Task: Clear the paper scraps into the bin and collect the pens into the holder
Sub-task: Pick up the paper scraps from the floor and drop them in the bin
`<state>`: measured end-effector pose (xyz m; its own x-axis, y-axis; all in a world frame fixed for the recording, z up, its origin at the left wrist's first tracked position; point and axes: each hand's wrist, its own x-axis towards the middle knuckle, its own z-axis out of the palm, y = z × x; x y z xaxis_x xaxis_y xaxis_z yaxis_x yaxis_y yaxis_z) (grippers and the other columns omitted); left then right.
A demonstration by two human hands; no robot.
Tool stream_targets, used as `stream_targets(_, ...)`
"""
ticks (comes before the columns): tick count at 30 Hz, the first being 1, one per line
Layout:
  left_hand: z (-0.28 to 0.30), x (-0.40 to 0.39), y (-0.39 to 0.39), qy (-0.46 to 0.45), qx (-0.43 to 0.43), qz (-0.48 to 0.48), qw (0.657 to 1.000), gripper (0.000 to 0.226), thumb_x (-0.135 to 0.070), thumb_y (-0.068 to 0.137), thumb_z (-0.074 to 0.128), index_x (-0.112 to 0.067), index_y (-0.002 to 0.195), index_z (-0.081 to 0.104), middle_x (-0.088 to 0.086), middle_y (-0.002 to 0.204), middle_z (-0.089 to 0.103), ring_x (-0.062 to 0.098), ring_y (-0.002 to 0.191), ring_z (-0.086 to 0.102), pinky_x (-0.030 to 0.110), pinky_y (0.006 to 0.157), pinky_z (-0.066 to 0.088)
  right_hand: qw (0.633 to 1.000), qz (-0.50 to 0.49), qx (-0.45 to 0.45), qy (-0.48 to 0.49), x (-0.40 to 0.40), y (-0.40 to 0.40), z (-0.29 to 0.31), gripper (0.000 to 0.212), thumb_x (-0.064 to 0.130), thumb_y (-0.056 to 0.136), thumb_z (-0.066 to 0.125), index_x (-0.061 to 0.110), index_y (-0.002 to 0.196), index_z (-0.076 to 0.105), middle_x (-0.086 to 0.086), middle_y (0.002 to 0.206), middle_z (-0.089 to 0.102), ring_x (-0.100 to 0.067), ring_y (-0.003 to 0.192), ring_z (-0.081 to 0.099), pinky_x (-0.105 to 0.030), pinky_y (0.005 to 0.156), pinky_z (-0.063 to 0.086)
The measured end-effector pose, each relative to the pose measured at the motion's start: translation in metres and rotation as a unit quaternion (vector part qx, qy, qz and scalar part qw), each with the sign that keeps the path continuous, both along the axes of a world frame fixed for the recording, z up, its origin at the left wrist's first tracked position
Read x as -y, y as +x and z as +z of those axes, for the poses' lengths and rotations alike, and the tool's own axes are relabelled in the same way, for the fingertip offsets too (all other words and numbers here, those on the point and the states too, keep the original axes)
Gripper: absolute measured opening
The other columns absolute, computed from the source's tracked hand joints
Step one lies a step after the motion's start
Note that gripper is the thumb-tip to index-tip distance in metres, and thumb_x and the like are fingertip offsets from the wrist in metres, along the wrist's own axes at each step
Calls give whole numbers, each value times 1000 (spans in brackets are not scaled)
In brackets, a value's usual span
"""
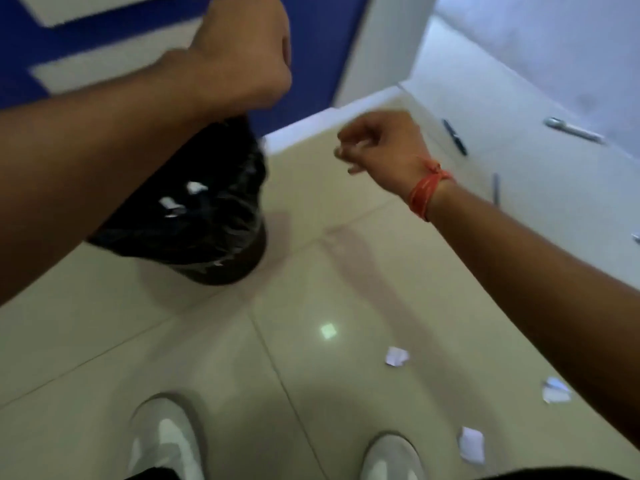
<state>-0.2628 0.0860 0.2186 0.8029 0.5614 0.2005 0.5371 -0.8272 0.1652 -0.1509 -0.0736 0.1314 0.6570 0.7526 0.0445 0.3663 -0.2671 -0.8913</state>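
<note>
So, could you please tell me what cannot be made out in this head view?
- Left hand: closed fist, motion-blurred; any contents hidden by the fingers.
- Right hand: blurred; curled fingers, something pale may be pinched.
- Bin: near side covered by the left forearm.
- Pens on the table: smeared.
- Pen holder: not in view.

Black plastic-lined round bin (207, 216) upper left holds white paper scraps (195, 187); cream glossy tiled floor (207, 341); orange thread wristband (424, 188) right of centre.

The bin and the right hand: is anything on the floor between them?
No. In the head view, only bare floor tile lies between bin and right hand.
</note>
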Motion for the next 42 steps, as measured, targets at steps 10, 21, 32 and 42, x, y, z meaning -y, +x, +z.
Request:
stream_targets(10,-209,248,40,-148,-395,-341,840,45,-21,76,75,-7,115,58,15,117,59,35,108,63,31,78,49,877,-284,-39,-384,342,24,-135,29,21,80,72,18,109,69,-12,112,68,-28,98,66,-37,93,51)
stream_targets(21,-274,276,12,-145,-349,-459,804,20,-3,82,45,-9,96,59,12,110,56,32,101,60,38,83,49,862,-302,11,-407,385,-23,-182,36,10,85,56,13,120,63,-17,114,54,-39,102,54,-32,94,40)
stream_targets(32,-263,357,3,-258,-282,-563,732,37,0,85,51,-8,119,63,13,136,45,34,105,61,38,90,48,862,-53,112,-492,403,-81,-178,41,13,93,51,11,134,52,-16,143,46,-36,121,48,-47,82,56)
stream_targets(42,-254,392,3,-70,-328,-681,651,25,-5,91,55,-4,115,64,19,132,45,34,105,54,39,83,47,857,-13,54,-513,439,-149,-168,62,44,88,60,23,143,39,-9,156,28,-26,138,33,-38,100,51)
